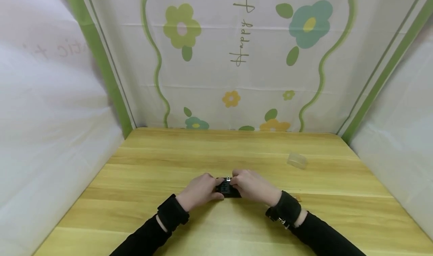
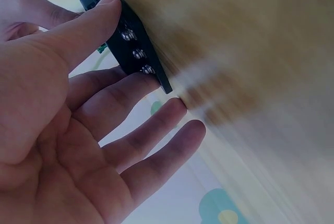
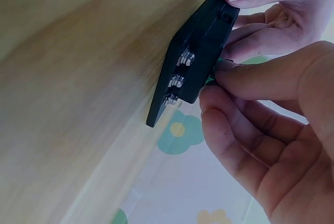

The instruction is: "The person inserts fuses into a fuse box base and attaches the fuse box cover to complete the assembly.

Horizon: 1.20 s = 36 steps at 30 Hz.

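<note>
Head view: a black block [image 1: 224, 188] on the counter [image 1: 169, 154], between left hand [image 1: 200, 190] and right hand [image 1: 253, 185]. Left wrist view: left thumb and fingers clamped on the block, beside metal parts [image 2: 128, 34]. Right wrist view: right fingers pinching a small green piece [image 3: 211, 79] at the block.

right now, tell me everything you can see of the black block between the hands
The black block, seemingly plastic, has a raised body on a thinner, wider base; each wrist view shows three shiny metal parts along an edge. It lies on or just above the table. The left grip holds one end; the right grip pinches a small green piece against it.
</note>
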Available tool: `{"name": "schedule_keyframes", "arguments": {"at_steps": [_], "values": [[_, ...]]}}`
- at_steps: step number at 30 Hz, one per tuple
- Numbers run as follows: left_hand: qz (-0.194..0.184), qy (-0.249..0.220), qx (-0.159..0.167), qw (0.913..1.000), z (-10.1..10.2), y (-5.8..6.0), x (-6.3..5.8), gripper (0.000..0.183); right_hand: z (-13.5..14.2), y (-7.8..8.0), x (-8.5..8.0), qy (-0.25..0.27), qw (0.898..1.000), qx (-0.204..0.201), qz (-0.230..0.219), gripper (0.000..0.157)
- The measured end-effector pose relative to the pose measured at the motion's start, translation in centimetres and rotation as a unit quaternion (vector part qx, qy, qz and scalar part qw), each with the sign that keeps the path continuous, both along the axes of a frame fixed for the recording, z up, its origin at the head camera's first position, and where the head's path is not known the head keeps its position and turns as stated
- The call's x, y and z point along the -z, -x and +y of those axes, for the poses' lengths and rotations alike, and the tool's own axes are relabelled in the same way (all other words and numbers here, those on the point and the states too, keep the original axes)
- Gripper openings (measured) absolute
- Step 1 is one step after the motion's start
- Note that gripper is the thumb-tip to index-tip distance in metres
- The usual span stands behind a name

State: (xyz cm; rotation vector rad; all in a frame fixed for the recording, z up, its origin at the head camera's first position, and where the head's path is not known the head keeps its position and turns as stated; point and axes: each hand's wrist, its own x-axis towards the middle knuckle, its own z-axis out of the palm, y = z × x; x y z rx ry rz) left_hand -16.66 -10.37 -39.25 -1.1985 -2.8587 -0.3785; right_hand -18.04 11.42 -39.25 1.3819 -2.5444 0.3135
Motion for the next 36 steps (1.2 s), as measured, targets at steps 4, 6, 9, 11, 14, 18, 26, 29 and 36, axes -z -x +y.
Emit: {"name": "schedule_keyframes", "arguments": {"at_steps": [4,6,9,11,14,18,26,29,36], "values": [[-0.004,-0.001,-0.003,1.0000,-0.03,-0.05,0.08,0.029,-0.04,-0.08,0.16,0.006,1.000,-0.001,-0.003,0.010],[-0.005,-0.003,-0.005,1.0000,-0.05,-0.05,0.10,0.029,-0.06,-0.04,0.26,0.008,1.000,0.001,-0.004,0.010],[-0.003,-0.003,-0.006,1.0000,-0.03,-0.05,0.00,0.028,-0.03,0.03,0.24,0.007,1.000,0.002,-0.005,0.009],[-0.002,-0.002,-0.005,1.0000,-0.03,-0.06,0.00,0.028,0.01,0.03,0.25,0.006,1.000,0.001,-0.008,0.009],[-0.003,0.004,-0.007,1.0000,0.00,-0.11,0.04,0.029,0.07,-0.01,0.29,0.006,1.000,-0.001,-0.010,0.010],[-0.005,0.007,-0.010,0.9999,0.04,-0.07,0.09,0.032,0.05,-0.06,0.22,0.007,1.000,-0.002,-0.007,0.011],[0.000,0.013,-0.010,0.9999,0.02,0.00,0.04,0.030,-0.10,-0.14,0.02,0.007,1.000,-0.005,0.009,0.013],[0.003,0.015,-0.010,0.9998,0.04,-0.01,0.01,0.031,-0.11,-0.16,0.03,0.008,1.000,-0.005,0.014,0.013],[0.009,0.012,-0.005,0.9999,0.06,-0.04,-0.21,0.029,-0.17,-0.20,0.07,0.010,1.000,-0.004,0.019,0.015]]}}
